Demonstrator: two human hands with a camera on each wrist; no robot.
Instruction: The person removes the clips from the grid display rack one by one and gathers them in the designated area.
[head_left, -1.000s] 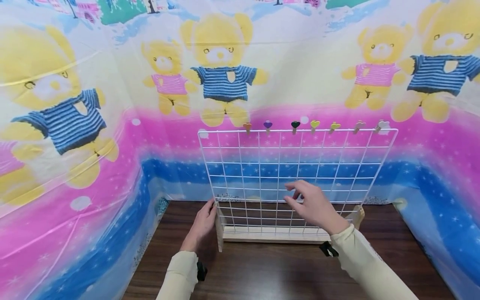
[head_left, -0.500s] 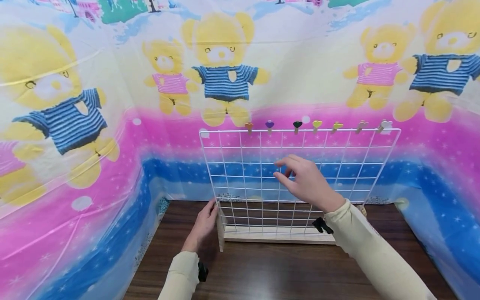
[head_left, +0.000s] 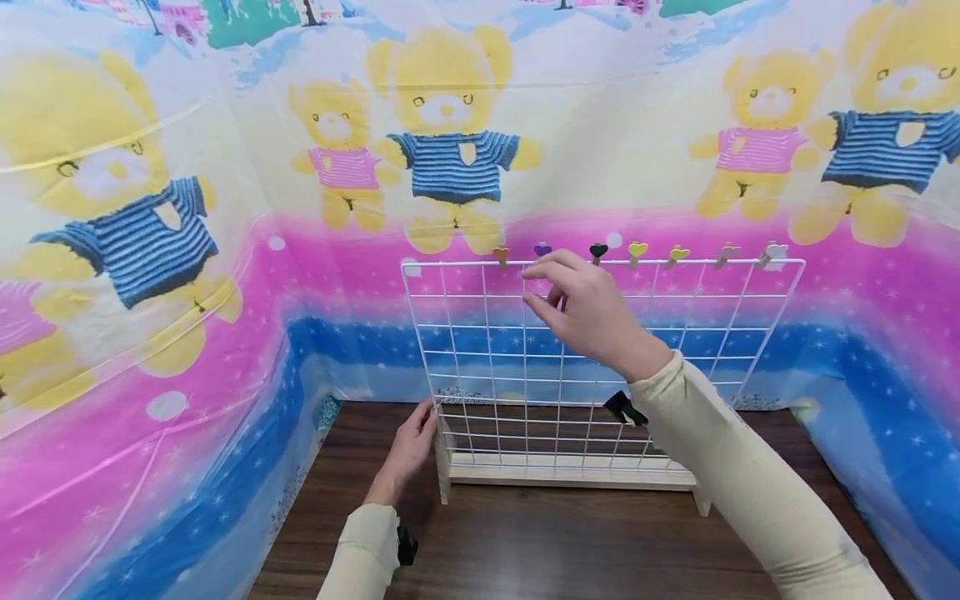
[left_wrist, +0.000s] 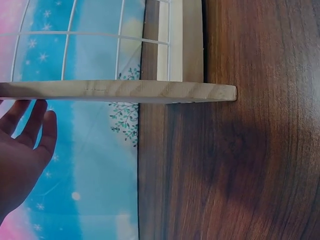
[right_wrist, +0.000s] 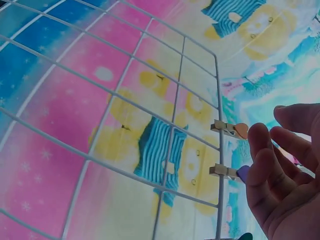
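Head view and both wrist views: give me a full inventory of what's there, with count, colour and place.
bear-printed cloth: 1 backdrop, mainly cream, pink and blue, behind and beside the tabletop
tabletop: 1, dark brown, under the wooden stand
wooden stand: 1, pale, on the tabletop
wire grid: 1, white, upright in the wooden stand
heart clips: 7, orange, purple, dark green, two yellow, pale pinkish, white, along the top wire
wrist pieces: 2, black, at the cuffs
sleeves: 2, cream, on the forearms
left grip: 1, bare, at the left upright
right grip: 1, bare, near the purple clip, contact unclear
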